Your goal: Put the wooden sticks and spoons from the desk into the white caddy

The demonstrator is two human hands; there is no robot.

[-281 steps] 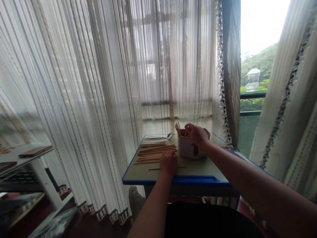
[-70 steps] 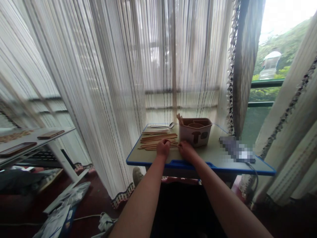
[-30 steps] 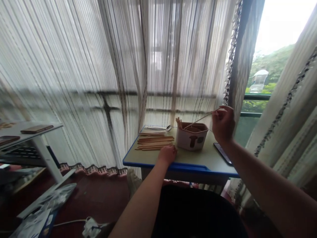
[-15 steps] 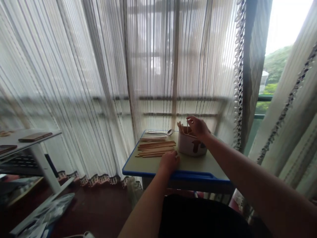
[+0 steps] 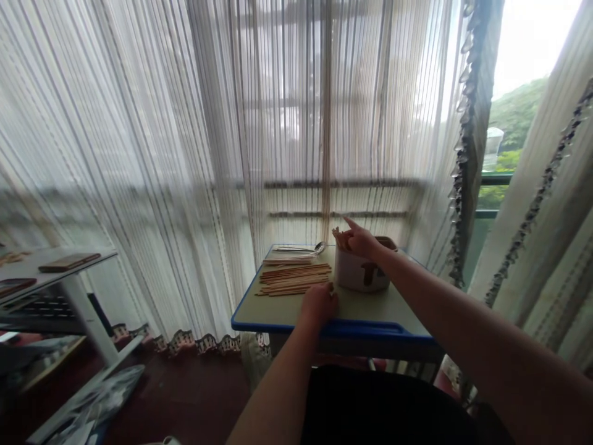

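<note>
Right hand now nearer the upright chopsticks, curtain behind.

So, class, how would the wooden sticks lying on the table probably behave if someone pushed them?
The sticks look slim and straight, so each is probably stiff and fairly light. Lying loosely side by side on the flat table, they'd likely spread or slide; rolling is less certain, as their cross-section is too small to see.

On the surface, loose chopsticks lie left of the container; the slotted spoon lies behind them.
</note>
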